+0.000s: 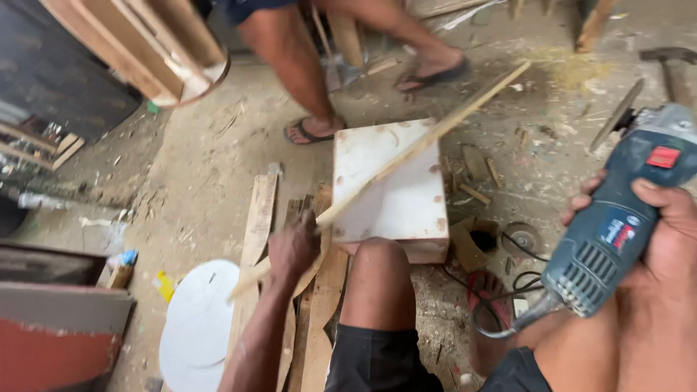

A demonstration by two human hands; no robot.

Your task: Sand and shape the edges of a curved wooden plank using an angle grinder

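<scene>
The left hand (292,247) grasps a long thin wooden strip (406,156) lying across the white square wooden block (388,185) on the floor, while the right hand (664,232) clenches a blue angle grinder (617,218) (better keep the strip pressed firmly).

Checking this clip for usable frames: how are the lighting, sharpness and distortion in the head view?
Head view: soft, even daylight, no hard shadows or glare. The left hand gripping the thin wooden strip looks slightly smeared, as does the strip's length. The right hand and blue angle grinder are close, large and a little soft. The white board is fairly crisp. Wide-angle stretching shows toward the edges.
</scene>
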